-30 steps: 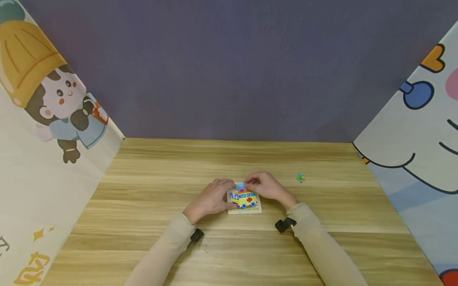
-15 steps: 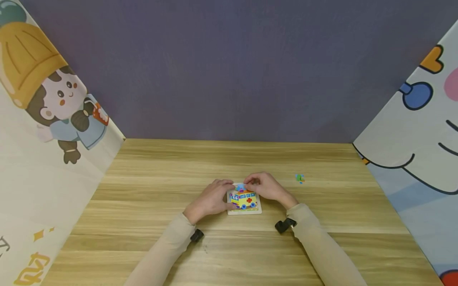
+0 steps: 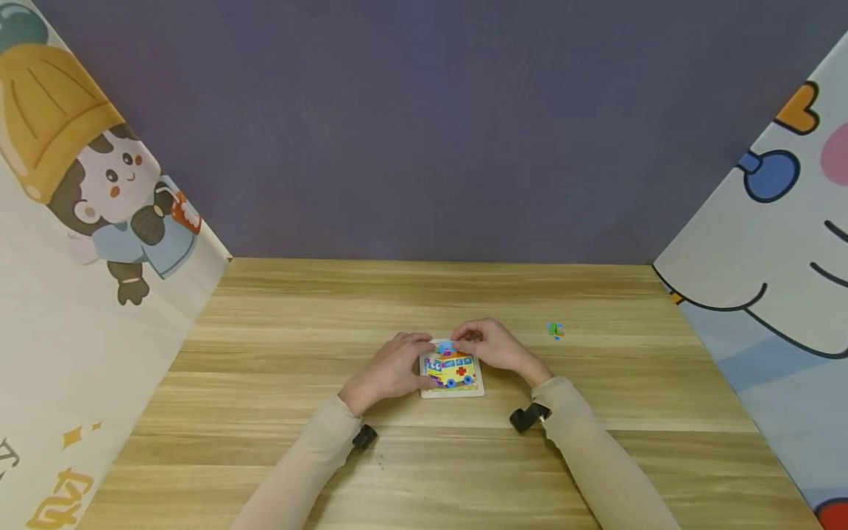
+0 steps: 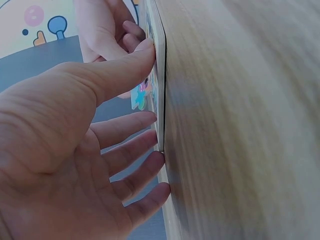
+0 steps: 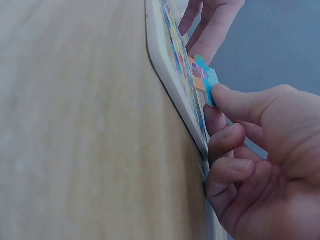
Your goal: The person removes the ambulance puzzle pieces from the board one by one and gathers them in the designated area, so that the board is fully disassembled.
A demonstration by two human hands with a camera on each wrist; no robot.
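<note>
A small square puzzle board (image 3: 453,393) with a white rim and a yellow ambulance picture lies flat on the table. My left hand (image 3: 391,369) rests at its left side, thumb on the picture's lower left and fingers spread at the far left edge; the left wrist view shows this hand (image 4: 70,140) with fingertips touching board and table. At the board's far edge, my right hand (image 3: 497,347) pinches a blue and orange puzzle piece (image 5: 208,82) between thumb and index finger. The piece stands tilted up from the board in the right wrist view, other fingers curled below.
Small green, blue and orange puzzle material (image 3: 555,330) lies on the wooden table (image 3: 331,294) to the right, beyond my right hand. A dark grey panel (image 3: 430,132) stands behind the table, and cartoon-printed panels stand at left and right.
</note>
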